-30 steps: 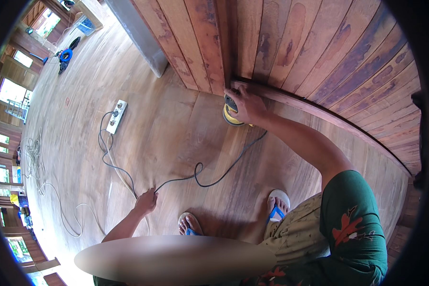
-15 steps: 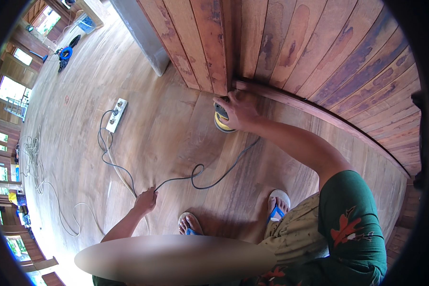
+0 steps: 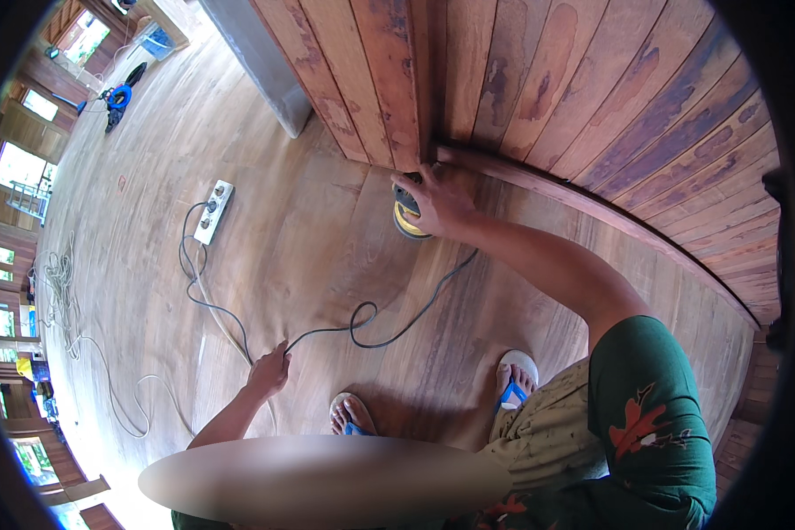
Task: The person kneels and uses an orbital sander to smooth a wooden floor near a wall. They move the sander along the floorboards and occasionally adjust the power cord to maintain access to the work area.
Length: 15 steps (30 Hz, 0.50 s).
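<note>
My right hand (image 3: 443, 202) grips the top of a yellow and black electric sander (image 3: 406, 218), which rests on the wooden floor (image 3: 318, 256) close to the foot of a plank wall corner. Its underside is hidden against the boards. A black power cord (image 3: 407, 329) trails from the sander, makes a small loop on the floor and runs to my left hand (image 3: 268, 372), whose fingers are closed around it. Past that hand the cord continues to a white power strip (image 3: 214, 213), where it is plugged in.
A reddish plank wall (image 3: 583, 88) with a baseboard (image 3: 592, 208) borders the right side. Pale extension cable (image 3: 60, 278) lies coiled at the left. A grey panel (image 3: 261, 66) stands at the top. My sandalled feet (image 3: 352, 412) are just beyond the blurred patch.
The sander and my right hand have shifted very slightly left. My left hand keeps its hold on the cord, almost unmoved.
</note>
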Motion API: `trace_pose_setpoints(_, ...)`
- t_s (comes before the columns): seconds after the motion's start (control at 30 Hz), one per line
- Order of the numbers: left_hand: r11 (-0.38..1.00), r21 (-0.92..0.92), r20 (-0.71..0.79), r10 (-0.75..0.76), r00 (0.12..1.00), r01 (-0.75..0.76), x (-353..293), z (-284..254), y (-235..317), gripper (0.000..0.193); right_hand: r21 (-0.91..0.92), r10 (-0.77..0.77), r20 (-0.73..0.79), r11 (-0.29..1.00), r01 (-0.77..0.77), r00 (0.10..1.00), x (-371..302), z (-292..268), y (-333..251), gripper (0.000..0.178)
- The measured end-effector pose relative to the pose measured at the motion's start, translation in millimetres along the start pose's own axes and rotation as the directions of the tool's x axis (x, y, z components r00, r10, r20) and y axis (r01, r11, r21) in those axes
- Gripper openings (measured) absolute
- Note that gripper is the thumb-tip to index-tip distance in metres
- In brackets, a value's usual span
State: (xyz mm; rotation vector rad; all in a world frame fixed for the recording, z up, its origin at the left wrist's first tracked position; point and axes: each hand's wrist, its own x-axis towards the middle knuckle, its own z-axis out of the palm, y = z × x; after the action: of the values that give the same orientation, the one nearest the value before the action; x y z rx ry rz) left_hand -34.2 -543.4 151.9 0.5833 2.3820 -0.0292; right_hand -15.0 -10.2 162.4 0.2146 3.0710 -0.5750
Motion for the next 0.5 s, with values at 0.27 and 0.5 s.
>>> trace_pose_setpoints(0.27, 1.000, 0.028, 0.009, -0.003, 1.000, 0.003, 4, -2, 2, 0.048, -0.087, 0.052, -0.042, 0.995, -0.055, 0.998, 2, -8, 20, 0.083)
trace_pose_setpoints(0.5, 0.999, 0.033, 0.014, -0.008, 1.000, 0.008, 6, -1, 1, 0.052, -0.076, 0.073, -0.078, 0.994, -0.079, 0.994, 10, -12, 42, 0.087)
